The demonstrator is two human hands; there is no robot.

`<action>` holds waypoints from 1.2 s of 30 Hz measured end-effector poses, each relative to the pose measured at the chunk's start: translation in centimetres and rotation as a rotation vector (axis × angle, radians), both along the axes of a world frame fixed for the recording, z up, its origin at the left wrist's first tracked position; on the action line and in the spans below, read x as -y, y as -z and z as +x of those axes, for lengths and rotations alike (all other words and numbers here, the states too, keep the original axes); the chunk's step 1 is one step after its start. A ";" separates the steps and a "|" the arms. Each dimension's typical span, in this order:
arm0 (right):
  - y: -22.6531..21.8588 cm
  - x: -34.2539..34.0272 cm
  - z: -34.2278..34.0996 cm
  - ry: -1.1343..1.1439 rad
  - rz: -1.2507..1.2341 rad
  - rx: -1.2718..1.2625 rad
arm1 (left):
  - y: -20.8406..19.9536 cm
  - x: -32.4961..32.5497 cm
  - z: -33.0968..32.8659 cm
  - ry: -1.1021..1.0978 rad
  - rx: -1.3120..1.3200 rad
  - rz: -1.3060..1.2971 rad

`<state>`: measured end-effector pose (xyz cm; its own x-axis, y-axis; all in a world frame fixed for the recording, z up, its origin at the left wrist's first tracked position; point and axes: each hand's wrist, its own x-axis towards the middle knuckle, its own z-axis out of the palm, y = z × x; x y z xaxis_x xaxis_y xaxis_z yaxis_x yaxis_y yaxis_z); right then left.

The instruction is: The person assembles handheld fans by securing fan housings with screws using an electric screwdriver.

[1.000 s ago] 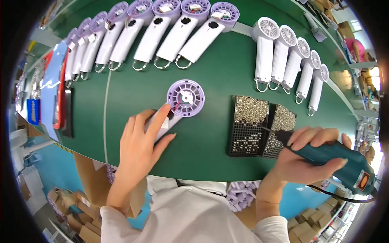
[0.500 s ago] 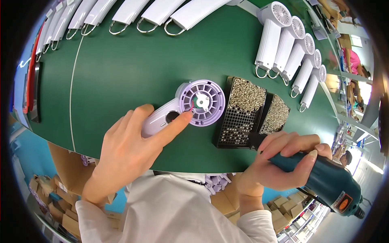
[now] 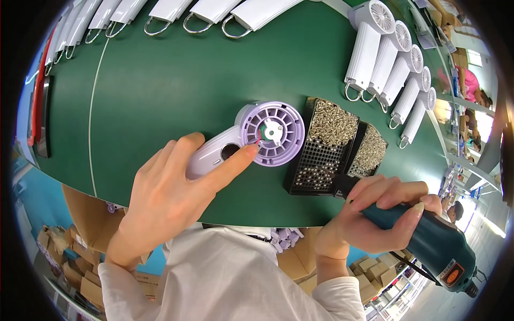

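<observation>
A purple handheld fan (image 3: 284,152) lies on the green table, its round head showing ribs, a white centre piece and a red wire. My left hand (image 3: 168,182) is wrapped round its handle, with the index fingertip at the lower left of the head. In my right hand (image 3: 383,214) is a dark teal electric screwdriver (image 3: 441,243), gripped around its body. The screwdriver's black front end points left, at the lower edge of a black screw tray (image 3: 316,155) with small screws heaped at its far end; its tip cannot be made out.
White fans (image 3: 361,59) stand in a slanting row at the far right. White handles with metal loops (image 3: 262,16) line the far left edge. A smaller screw tray (image 3: 369,150) adjoins the first. Cardboard boxes (image 3: 91,214) sit below the table; other people are at the right.
The fan and trays appear slightly farther right, while the row of handles sits a little higher in view. Both hands keep their grips.
</observation>
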<state>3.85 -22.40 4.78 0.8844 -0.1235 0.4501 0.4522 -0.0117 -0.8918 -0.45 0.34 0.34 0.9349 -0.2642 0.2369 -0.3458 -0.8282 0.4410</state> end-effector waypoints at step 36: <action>-0.4 1.1 2.6 0.264 0.323 -0.084 | 1.0 8.7 0.1 0.383 0.017 0.116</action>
<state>6.43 -23.53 5.15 0.8355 -0.4736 0.2785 0.3965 0.1687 -0.9024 -0.36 -8.32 -0.70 0.7598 -0.6188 0.1992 -0.6455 -0.6819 0.3439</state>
